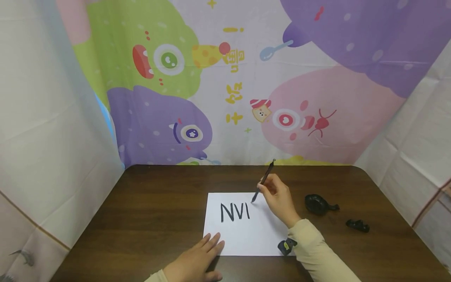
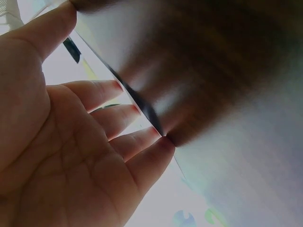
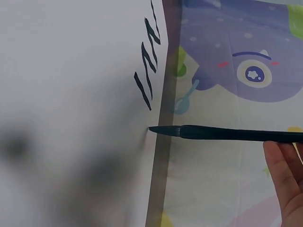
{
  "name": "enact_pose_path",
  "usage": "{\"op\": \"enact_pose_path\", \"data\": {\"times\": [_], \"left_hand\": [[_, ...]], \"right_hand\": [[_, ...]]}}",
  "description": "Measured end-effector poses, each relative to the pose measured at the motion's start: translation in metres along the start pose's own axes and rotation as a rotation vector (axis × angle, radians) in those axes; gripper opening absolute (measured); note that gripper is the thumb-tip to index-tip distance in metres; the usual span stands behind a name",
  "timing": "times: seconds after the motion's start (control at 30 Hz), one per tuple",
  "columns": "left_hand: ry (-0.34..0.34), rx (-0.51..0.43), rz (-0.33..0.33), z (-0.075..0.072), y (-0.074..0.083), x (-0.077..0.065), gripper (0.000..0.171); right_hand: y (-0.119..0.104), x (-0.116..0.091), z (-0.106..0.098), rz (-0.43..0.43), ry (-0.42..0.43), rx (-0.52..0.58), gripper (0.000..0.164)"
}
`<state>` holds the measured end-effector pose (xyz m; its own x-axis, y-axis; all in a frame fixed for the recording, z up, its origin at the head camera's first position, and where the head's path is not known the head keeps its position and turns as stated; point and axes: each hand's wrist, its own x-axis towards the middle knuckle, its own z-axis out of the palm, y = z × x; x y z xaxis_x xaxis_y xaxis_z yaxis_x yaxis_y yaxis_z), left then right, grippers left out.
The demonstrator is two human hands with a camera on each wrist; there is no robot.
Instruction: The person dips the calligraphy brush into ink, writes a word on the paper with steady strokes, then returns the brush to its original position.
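The right hand (image 1: 280, 200) pinches the brush (image 1: 266, 175), tip down at the paper (image 1: 246, 239), right of the letters (image 1: 240, 216). The left hand (image 1: 193, 259), fingers straight, touches its near left corner, likely to steady it. Farther right sits a dish (image 1: 316, 204).

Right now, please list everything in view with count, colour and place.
paper: 1, white, on table
letters "NVI": 3, black, on paper
calligraphy brush: 1, black, in right hand
handled dish: 1, black, right of paper
ridged object: 1, black, right of dish
table: 1, dark brown, under paper
cartoon curtain: 1, multicoloured, behind table
side curtains: at least 2, white, flanking table
wrist device: 1, black, right wrist
left hand: 1, bare, paper's lower left corner
right hand: 1, bare, holding brush
sleeves: 2, cream, forearms
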<state>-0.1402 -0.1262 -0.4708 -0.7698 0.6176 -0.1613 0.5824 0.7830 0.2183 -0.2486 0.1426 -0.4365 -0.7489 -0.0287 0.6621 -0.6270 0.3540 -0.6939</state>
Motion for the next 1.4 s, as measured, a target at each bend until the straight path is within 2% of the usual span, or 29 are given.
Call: {"op": "enact_pose_path", "data": {"times": [0.17,0.47,0.9,1.4], "left_hand": [[0.005,0.007,0.003,0.001,0.000,0.000,0.079],[0.004,0.005,0.009,0.000,0.000,-0.001,0.080],[0.027,0.008,0.033,0.002,-0.002,-0.001,0.080],[0.027,0.003,0.007,0.000,0.000,-0.002,0.080]], "right_hand": [[-0.019,0.001,-0.003,0.029,-0.030,-0.005,0.015],[-0.019,-0.001,-0.002,0.017,-0.040,-0.020,0.015],[-0.019,-0.002,-0.002,0.069,-0.063,-0.018,0.016],[-0.021,-0.004,-0.005,0.028,-0.069,-0.049,0.017]]}}
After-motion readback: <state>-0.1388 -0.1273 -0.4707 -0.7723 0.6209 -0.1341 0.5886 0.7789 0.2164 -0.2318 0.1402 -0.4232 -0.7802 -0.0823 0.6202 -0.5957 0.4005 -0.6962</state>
